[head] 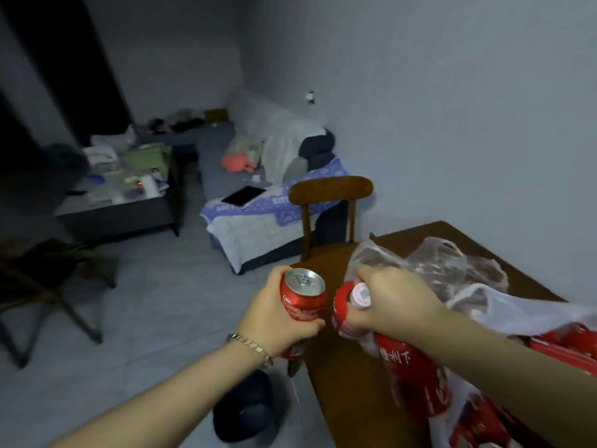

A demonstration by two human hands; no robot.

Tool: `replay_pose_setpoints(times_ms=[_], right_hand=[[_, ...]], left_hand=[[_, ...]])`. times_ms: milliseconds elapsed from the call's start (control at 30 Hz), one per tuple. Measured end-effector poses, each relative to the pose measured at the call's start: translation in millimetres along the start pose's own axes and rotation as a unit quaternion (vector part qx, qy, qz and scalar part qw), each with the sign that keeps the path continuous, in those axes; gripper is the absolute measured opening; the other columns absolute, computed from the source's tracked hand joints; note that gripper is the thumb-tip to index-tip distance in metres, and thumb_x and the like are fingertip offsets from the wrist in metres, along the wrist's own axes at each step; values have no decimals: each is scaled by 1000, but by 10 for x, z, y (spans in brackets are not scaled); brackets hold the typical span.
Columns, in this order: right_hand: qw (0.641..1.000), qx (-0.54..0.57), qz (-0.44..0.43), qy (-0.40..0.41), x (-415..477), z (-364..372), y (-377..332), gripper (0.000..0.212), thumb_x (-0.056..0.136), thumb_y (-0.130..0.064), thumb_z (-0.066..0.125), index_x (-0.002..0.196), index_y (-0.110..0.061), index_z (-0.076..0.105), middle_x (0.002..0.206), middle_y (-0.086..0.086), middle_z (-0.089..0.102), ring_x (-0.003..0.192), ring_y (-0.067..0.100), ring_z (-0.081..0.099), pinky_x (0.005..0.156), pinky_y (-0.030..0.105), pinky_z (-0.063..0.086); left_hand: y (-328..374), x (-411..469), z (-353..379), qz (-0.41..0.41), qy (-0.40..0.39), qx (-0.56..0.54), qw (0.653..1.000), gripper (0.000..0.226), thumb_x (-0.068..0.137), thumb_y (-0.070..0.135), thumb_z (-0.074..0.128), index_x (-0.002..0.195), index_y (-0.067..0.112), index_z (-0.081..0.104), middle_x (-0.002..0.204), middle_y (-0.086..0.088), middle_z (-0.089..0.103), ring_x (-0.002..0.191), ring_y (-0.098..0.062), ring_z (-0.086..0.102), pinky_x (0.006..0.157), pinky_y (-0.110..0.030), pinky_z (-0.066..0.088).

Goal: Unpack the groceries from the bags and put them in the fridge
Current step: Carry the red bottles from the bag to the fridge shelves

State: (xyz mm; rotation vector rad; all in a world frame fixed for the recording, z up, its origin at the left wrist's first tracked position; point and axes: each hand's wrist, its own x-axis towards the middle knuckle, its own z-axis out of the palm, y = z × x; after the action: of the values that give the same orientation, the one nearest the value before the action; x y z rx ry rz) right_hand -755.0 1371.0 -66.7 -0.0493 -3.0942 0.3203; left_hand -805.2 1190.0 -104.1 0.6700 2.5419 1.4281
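Red cola can [302, 295]: head view. Aluminium cylinder with a silver lid and its pull tab down; held upright, out past the table edge, over the floor.
Left hand [274, 318]: fingers and thumb wrapped round the can's side, a chain bracelet at the wrist. Probably kept upright for carrying.
Right hand [391, 302]: clenched round the neck of a bottle, knuckles up.
Bottle [342, 305]: red label, pale round cap tipped toward the camera. It sits at the mouth of the printed bag; cannot tell whether it is clear of the bag.
Printed bag [416, 379]: thin red-and-white film, slumped on the table, with more red packs inside.
Clear bag [445, 266]: crinkled and collapsed, just behind the right hand.
Table [349, 409]: brown wood, smooth top.
Fridge: not in view.
Step, as judged: unpacking is under way, one drink per hand, both yet to be carried off.
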Motion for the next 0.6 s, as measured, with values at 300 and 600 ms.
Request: replay_pose_setpoints(times_ms=[300,600], right_hand=[[957,-36,-289,-7,-125,336,-2583,33,63,-36,68,83,-18,49,81,1,58,75,27,57,54,29,36],[851,7,-522,-63,-1372,938,-5672,32,75,-44,60,88,-19,46,98,7,62,92,29,59,63,29,35]], left_hand=[[-689,-2151,-1621,-166,305,54,936,70,55,26,88,103,32,37,88,22,56,81,2,59,66,-1,41],[-1104,-5140,-3006,-294,492,82,815,70,58,24,86,108,31,37,91,20,57,80,7,57,63,-3,41]])
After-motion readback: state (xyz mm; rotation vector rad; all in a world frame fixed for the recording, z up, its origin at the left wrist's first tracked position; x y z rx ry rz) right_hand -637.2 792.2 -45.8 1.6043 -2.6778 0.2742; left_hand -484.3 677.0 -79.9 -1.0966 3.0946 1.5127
